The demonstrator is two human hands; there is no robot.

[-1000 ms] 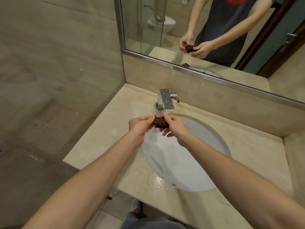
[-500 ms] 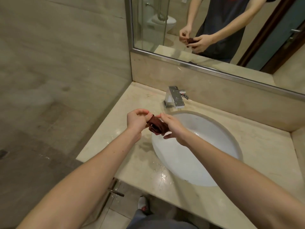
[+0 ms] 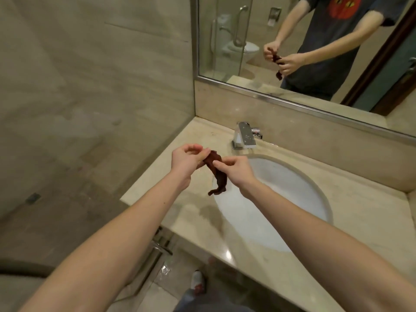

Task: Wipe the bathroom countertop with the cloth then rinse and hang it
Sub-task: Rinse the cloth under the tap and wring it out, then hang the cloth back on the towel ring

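Note:
A small dark red-brown cloth (image 3: pixel 216 174) hangs twisted between both hands above the left rim of the white sink basin (image 3: pixel 281 199). My left hand (image 3: pixel 186 161) pinches its upper end with the fingertips. My right hand (image 3: pixel 236 170) grips it just beside, thumb on top, and the loose tail dangles below. Both hands hover over the beige marble countertop (image 3: pixel 360 212), not touching it. Part of the cloth is hidden inside the fingers.
A chrome faucet (image 3: pixel 244 135) stands behind the basin, no water visible. A wall mirror (image 3: pixel 292 41) reflects the person, a toilet and a glass shower door. A tiled wall is on the left. A metal bar (image 3: pixel 162 244) sits under the counter's left end.
The hands have drawn away from the faucet toward the left and apart slightly. The bunched cloth has opened out, and its tail now hangs down below the hands.

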